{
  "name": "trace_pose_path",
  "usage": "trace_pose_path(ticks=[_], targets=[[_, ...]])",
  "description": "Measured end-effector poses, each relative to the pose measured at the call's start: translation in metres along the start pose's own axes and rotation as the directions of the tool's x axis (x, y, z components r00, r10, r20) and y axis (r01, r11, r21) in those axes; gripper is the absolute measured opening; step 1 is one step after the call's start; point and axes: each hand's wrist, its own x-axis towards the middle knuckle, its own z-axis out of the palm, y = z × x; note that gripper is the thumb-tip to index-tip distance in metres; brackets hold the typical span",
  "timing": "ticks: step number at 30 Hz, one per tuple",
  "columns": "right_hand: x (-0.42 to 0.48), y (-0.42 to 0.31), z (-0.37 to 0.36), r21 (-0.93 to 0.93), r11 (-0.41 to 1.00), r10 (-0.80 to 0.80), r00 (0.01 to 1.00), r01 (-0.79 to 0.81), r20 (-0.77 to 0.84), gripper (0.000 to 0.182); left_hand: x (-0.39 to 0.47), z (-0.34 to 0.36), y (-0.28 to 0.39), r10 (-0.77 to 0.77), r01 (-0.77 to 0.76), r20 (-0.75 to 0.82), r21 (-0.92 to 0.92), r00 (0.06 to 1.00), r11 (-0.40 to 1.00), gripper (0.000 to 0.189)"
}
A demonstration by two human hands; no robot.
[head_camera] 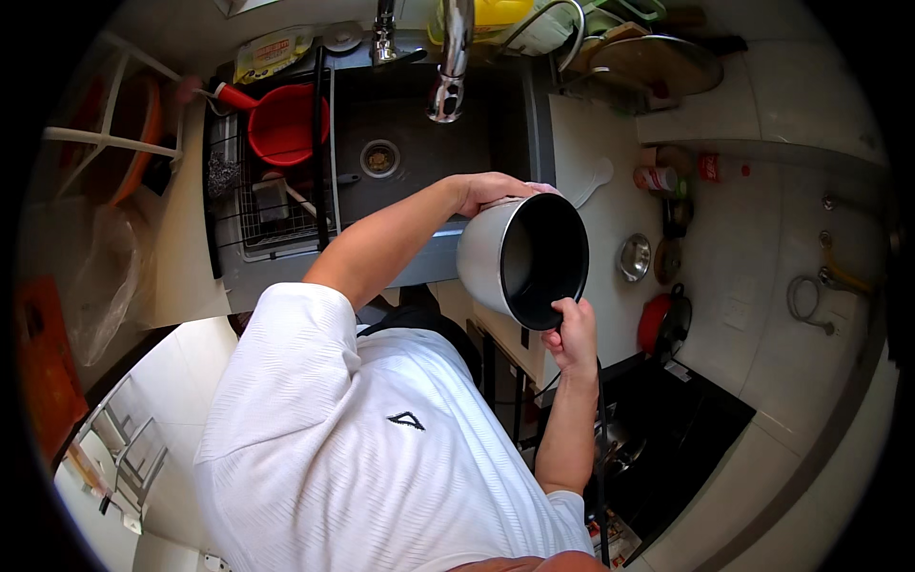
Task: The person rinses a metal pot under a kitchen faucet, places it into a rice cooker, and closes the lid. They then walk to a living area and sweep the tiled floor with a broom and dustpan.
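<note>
Tilted on its side before me is a rice cooker inner pot (482, 261), silvery outside with a dark lining, its mouth facing right. It hangs at the sink's front right corner, over the counter edge. My right hand (574, 332) pinches its rim at the lower right, thumb at the lip. My left hand (493, 191) lies along the outer wall at the top, pressing a pale pink cloth (543, 189) to it. Most of the cloth is hidden by the hand and the pot. The inside shows no contents that I can make out.
Behind the pot lies a dark sink (429, 154) under a chrome faucet (450, 79). A red ladle-like scoop (289, 125) rests on the drying rack (286, 229) at left. Rightward are a white rice paddle (597, 179), a metal bowl (634, 257), a red lidded pot (654, 322) and a black cooktop (686, 443).
</note>
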Motion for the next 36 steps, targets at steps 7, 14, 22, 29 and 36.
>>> trace_pose_path(ticks=[7,14,22,29,36], targets=[[-0.003,0.020,0.032,0.127,0.990,-0.051,0.998,0.054,-0.029,0.010,0.011,-0.035,-0.098,0.059,-0.003,0.109,-0.458,0.992,0.889,0.028],[0.014,0.055,0.047,0.070,0.974,-0.189,0.941,0.217,-0.282,0.006,-0.051,-0.012,-0.168,0.085,0.166,0.300,-0.720,0.950,0.674,0.034],[-0.008,0.126,0.022,-0.047,0.958,-0.268,0.825,0.283,-0.497,0.010,-0.056,-0.019,-0.108,-0.261,0.261,-0.141,-0.024,0.955,0.965,0.023],[-0.069,0.186,0.002,0.140,0.968,-0.072,0.765,0.208,-0.640,0.012,0.058,-0.023,0.020,0.215,-0.127,-0.279,0.304,0.936,0.944,0.033],[-0.128,0.251,-0.018,0.531,0.798,0.217,0.685,0.286,-0.695,0.011,0.088,0.024,-0.033,0.122,-0.043,-0.131,0.489,0.984,0.871,0.045]])
